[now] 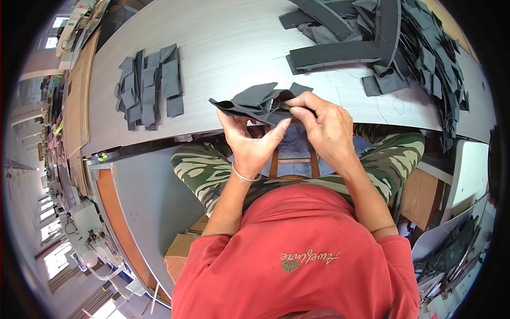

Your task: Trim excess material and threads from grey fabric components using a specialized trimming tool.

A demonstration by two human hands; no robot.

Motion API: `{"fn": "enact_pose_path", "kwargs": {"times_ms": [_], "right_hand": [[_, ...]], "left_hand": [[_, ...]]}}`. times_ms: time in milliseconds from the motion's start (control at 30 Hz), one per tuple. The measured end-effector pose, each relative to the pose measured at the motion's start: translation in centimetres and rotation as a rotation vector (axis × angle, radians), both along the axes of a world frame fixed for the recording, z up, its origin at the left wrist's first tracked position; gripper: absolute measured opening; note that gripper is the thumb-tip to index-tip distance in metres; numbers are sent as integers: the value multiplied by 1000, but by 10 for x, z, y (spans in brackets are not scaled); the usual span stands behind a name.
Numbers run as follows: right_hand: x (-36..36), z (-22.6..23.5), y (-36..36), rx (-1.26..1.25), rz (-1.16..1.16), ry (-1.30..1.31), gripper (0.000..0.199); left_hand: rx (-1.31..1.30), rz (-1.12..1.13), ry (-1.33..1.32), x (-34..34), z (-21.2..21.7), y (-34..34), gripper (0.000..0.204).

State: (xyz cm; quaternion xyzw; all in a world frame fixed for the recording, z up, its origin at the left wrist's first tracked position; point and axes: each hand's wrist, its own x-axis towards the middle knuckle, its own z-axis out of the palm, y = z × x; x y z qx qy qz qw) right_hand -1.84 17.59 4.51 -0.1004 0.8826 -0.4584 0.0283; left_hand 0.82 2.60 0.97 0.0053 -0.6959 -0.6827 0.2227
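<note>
A folded dark grey fabric piece (254,97) is held up just above the table's near edge. My left hand (248,142) grips it from below, thumb toward me and fingers behind the cloth. At the fabric's right side, my right hand (330,126) is closed, with thumb and forefinger pinched at an opening in the cloth. A small, partly shiny thing shows by those fingertips, too small and covered to name. The right hand's other fingers are curled under and mostly hidden.
On the pale table (212,32), several dark fabric strips (146,87) lie in a small pile at left. A bigger heap of strips (430,64) hangs over the right edge, beside long folded bands (337,55). Cardboard boxes (178,252) stand below, left; loose threads dot the tabletop.
</note>
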Motion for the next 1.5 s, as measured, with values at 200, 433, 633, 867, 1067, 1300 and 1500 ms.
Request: {"fn": "enact_pose_path", "kwargs": {"times_ms": [200,433,633,867,1067,1300,1500], "right_hand": [[-4,-13,18,-409,22,-200,19],[-5,-16,31,-495,79,-158,21],[-12,-10,26,-252,33,161,22],[-25,-21,5,-20,112,466,23],[-33,-29,7,-90,104,433,17],[-46,-13,18,5,130,444,15],[-45,-24,24,-384,77,145,20]], "left_hand": [[395,-286,-161,-12,15,-16,49],[439,-283,-227,-20,11,-22,39],[567,-438,-326,-19,11,-15,38],[506,-479,-393,-14,9,-6,60],[481,-500,-445,-12,6,-9,53],[429,-551,-531,-10,7,-16,52],[465,-564,-571,-11,4,-16,45]]}}
